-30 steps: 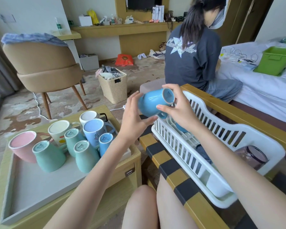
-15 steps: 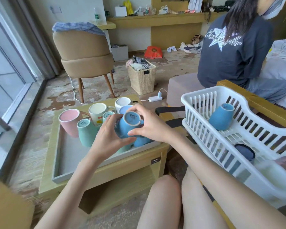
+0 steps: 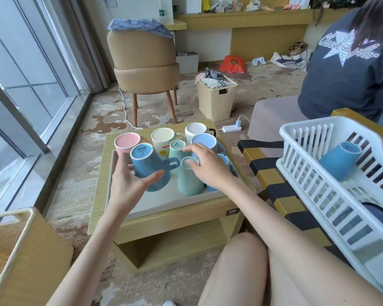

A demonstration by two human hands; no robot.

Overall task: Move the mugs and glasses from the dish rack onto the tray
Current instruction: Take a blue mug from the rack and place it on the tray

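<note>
Surroundings: tan chair (image 3: 144,62) with a blue cloth (image 3: 139,26) over its back, beyond the low wooden table (image 3: 164,224); wicker basket (image 3: 216,100) of clothes on the floor to its right; a seated person (image 3: 345,69) in a dark T-shirt, back turned, far right; woven hamper (image 3: 9,250) at lower left. Obstructions: the far half of the tray (image 3: 164,202) is packed with mugs standing close together, namely pink mug (image 3: 127,140), cream mug (image 3: 163,138), white mug (image 3: 196,130), pale blue mug (image 3: 203,141), small mint mug (image 3: 177,147), tall mint mug (image 3: 189,181), and a light blue one partly hidden behind the right wrist. The near half of the tray shows bare floor. Task object: dark blue mug (image 3: 146,164), inverted and tilted, printed base facing the camera, handle pointing right, held over the left part of the tray just in front of the pink mug. Left hand (image 3: 131,186) grips it, thumb across the near side, fingers round the far side. Right hand (image 3: 206,166) holds nothing, fingers loosely spread over the tall mint mug; contact cannot be judged. Containers: white dish rack (image 3: 318,173) on a yellow-and-black striped bench (image 3: 274,180) holds one blue mug (image 3: 338,162) lying tilted, base up, and a dark round item (image 3: 376,215) lower down, not identifiable.
</note>
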